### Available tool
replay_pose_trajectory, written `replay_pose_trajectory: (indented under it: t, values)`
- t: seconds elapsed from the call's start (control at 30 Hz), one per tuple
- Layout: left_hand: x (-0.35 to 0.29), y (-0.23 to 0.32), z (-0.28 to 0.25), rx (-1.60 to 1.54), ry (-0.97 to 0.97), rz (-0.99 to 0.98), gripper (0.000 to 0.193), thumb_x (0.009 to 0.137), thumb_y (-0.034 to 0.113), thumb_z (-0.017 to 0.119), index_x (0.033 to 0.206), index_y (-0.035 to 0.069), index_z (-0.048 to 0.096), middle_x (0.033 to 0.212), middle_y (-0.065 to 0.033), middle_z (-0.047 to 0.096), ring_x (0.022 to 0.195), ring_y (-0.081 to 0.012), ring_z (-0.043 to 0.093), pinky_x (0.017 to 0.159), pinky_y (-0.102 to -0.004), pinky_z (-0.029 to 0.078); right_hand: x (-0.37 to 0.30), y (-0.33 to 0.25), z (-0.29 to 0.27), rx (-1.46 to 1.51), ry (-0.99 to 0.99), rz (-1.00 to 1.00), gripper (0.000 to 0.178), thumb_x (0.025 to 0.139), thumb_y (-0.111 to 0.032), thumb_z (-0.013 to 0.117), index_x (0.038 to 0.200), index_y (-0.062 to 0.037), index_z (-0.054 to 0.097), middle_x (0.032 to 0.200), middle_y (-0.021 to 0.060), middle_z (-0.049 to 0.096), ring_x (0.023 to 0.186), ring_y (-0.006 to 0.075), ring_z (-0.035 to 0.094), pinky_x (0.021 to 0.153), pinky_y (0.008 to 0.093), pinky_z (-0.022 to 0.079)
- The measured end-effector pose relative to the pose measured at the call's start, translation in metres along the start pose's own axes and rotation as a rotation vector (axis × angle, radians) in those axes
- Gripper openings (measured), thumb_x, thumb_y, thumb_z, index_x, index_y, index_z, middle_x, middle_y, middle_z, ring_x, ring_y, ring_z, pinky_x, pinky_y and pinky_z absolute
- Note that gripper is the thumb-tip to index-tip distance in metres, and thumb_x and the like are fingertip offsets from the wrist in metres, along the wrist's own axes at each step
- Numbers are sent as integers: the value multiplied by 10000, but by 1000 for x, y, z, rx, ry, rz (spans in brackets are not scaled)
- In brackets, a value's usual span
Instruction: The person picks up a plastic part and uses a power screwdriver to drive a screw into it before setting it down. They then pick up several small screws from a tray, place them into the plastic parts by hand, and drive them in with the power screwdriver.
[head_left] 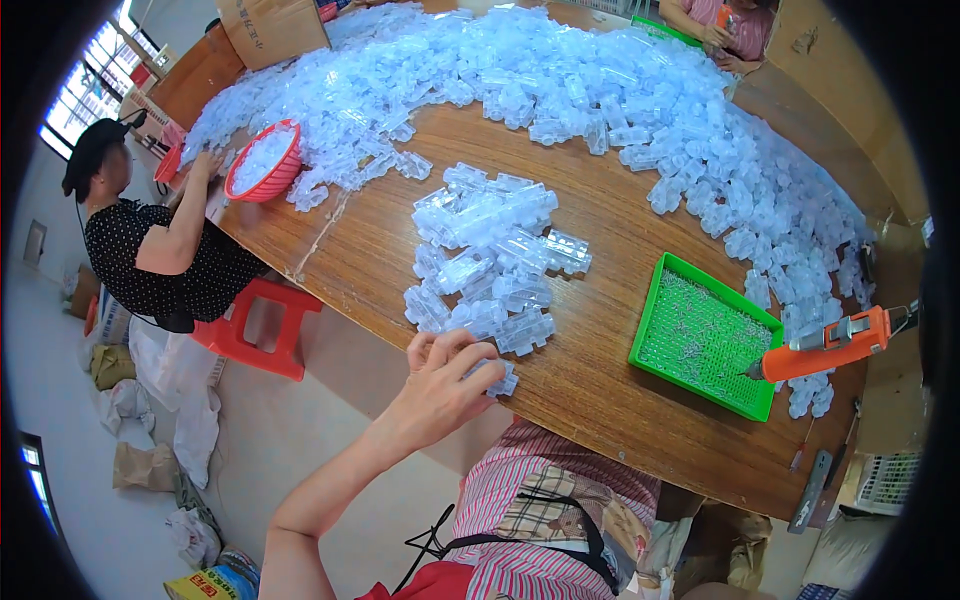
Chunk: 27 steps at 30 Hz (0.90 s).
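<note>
The left hand (446, 385) partly hid a clear plastic piece (507, 380), leaving its grip unclear. Bits (700, 325) in the green tray (692, 389) looked too small to identify. The top edge cut off 1 co-worker (752, 36).

The clear plastic piece (508, 380) is right by the near edge of the desk (590, 415), a bit below center frame, partly hidden by the left hand (450, 382), so can't really tell its tilt. Just above it, mid-frame, there's a loose pile of clear plastic pieces (485, 250), kinda bluish and shiny, notched edges, overlapping every which way.
</note>
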<state>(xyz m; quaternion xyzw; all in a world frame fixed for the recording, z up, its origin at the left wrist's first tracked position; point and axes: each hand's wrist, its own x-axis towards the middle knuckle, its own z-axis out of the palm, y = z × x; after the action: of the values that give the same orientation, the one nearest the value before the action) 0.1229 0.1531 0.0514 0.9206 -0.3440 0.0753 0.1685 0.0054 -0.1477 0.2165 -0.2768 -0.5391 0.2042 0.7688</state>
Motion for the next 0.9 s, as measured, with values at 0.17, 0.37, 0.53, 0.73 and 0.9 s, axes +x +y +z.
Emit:
replay_pose_trajectory:
  t: [0.17,0.37,0.53,0.73,0.9]
  values:
    - [7,25,21,-151,71,83,459,667,247,758,1068,154,556,1105,13,548,1122,-209,440,949,-443,252,-33,75,-45,-426,885,855,343,821,-93,605,1143,-1,532,1008,118,544,883,209,548,723,283,454]
    - [34,50,45,-218,127,74,614,670,362,749,1187,135,510,1145,-4,564,1148,-207,437,953,-457,223,-74,151,-82,-1321,984,842,427,837,-106,630,1230,-12,492,1090,199,481,963,338,540,835,397,446]
    - [47,23,7,48,105,-173,604,619,423,775,1118,148,574,1148,-18,512,1148,-259,390,942,-499,209,-87,139,-89,-1337,1110,815,339,839,-38,605,1162,21,521,981,162,511,763,277,545,695,364,461]
    - [40,14,8,227,113,-206,528,607,303,814,1051,120,595,1148,-38,472,1161,-269,357,955,-510,191,-75,137,-88,-1747,1046,784,407,817,-90,652,1207,-43,543,1071,167,472,876,306,504,784,396,441]
    - [43,15,11,107,83,-164,492,605,238,809,1027,114,589,1170,-38,465,1174,-274,341,962,-487,188,-92,144,-92,-1851,1031,800,385,770,-76,683,1146,-73,602,1083,144,479,840,271,503,717,375,458]
